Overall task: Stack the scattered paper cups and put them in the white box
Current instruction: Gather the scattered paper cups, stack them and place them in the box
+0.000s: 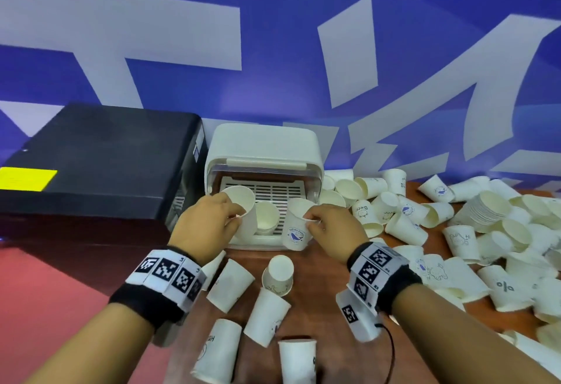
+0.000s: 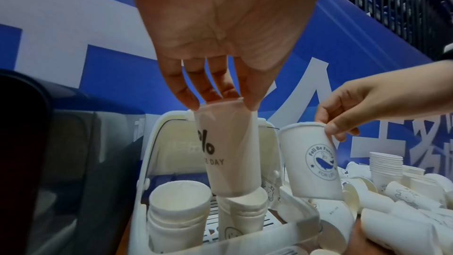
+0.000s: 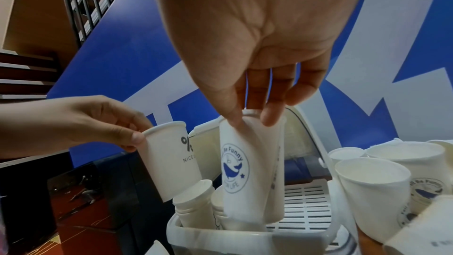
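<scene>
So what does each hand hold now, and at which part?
The left hand pinches a white paper cup with a percent sign at its rim. The right hand pinches a white paper cup with a blue whale logo at its rim too.

The paper cups around my hands look matt and smooth. The white box is smooth plastic with a soft sheen. The bench is glossy reddish-brown wood, and the black case beside it looks matt.
</scene>
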Available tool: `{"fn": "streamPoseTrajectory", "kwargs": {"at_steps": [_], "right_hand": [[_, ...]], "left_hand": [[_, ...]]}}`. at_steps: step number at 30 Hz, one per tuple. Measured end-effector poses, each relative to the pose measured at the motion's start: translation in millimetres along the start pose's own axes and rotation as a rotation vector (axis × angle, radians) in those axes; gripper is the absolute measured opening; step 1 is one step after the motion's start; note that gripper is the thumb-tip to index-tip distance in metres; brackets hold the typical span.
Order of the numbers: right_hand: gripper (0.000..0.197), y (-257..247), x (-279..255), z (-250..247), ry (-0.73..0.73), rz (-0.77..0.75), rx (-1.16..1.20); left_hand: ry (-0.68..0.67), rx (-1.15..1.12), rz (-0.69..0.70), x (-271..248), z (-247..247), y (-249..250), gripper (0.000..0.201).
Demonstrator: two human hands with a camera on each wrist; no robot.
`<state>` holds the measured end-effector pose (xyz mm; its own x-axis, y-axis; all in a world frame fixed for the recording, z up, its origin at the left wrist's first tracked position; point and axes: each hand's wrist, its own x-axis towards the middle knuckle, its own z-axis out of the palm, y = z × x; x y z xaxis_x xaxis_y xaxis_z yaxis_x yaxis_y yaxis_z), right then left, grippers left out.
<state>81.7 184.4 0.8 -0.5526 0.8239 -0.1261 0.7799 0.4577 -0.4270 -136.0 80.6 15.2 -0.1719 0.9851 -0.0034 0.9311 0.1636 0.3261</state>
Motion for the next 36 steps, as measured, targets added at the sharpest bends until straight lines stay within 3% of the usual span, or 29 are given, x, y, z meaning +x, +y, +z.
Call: {"fn": "streamPoseTrajectory", "kwargs": {"at_steps": [12,23,36], "right_hand": [[0.02,-19.7,25.2,-5.4,-0.02,-0.092,-0.046],[0.02,-21.4,44.7,1.2,-0.031,-0.185,-0.076],[0.019,-26.9,58.1,14.4,-0.105,-0.149,-0.135]], "left_hand": [[0.086,0.022,-0.062,16.3,-6.3,-15.7,0.022],[0.083,0.105,-0.098,29.9,-5.0,-18.7,0.023],[-0.015,0.146,-0.06,46.2,17.9,-28.8,0.019]]}}
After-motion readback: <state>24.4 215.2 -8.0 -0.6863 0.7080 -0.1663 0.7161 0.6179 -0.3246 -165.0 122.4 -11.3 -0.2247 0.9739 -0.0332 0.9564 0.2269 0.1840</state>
